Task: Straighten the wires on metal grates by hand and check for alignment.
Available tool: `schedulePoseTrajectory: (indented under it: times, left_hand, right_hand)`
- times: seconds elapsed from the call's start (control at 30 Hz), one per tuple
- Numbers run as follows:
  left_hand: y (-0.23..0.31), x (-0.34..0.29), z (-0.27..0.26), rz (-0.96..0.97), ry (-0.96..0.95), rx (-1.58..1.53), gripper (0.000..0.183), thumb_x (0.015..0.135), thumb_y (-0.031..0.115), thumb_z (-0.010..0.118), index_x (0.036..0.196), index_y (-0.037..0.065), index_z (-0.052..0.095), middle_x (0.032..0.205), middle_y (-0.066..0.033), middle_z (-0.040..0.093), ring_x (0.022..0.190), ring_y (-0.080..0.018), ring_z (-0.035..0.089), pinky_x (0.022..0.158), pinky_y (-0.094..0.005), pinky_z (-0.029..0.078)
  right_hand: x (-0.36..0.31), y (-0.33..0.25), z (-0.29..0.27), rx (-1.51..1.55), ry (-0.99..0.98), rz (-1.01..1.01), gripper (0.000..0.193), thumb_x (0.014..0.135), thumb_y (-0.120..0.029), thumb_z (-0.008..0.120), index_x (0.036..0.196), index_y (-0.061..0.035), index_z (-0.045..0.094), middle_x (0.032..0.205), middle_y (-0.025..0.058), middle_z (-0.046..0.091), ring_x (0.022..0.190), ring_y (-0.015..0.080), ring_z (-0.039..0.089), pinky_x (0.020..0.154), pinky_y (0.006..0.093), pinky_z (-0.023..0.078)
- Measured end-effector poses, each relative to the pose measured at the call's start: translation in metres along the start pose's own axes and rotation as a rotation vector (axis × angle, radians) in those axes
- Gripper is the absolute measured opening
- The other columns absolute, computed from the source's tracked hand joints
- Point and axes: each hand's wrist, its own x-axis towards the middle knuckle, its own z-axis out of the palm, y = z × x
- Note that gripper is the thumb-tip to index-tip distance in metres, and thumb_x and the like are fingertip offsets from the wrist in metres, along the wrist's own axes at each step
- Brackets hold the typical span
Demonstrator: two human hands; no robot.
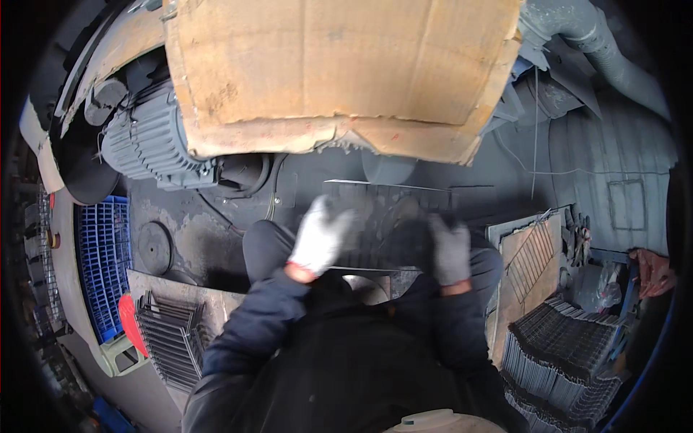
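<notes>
A wire rack (386, 186), smeared by motion, spans the space between my gloved hands above my lap. Its far and near edges show as thin bright lines. My left hand (317, 238), in a white glove with a red cuff, closes on the rack's left side. At the right side is my right hand (451, 252), in a greyer glove, closed on the rack too; its fingertips are blurred. Stacked wire racks (563, 339) fill the lower right, and another group of wire racks (170, 339) leans at the lower left.
A large cardboard sheet (339, 65) hangs over the machine ahead. Left of it sits a grey electric motor (148, 137). A blue plastic crate (105, 267) stands far left. One rack lies on a board (516, 317) at right. A duct (599, 43) curves along the upper right.
</notes>
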Motion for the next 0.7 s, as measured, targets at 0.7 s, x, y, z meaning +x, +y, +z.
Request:
schedulePoseTrajectory:
  times: [0.7]
  left_hand:
    - [0.007, 0.005, -0.005, -0.303, -0.016, -0.133, 0.044, 0.100, 0.025, 0.078, 0.122, -0.009, 0.060, 0.092, -0.0152, 0.073, 0.079, -0.0195, 0.071, 0.068, -0.0351, 0.059]
  right_hand:
    - [0.007, -0.027, -0.003, -0.063, -0.017, 0.266, 0.023, 0.109, -0.011, 0.066, 0.124, 0.0041, 0.073, 0.103, 0.0099, 0.078, 0.087, 0.0166, 0.072, 0.074, 0.0307, 0.057]
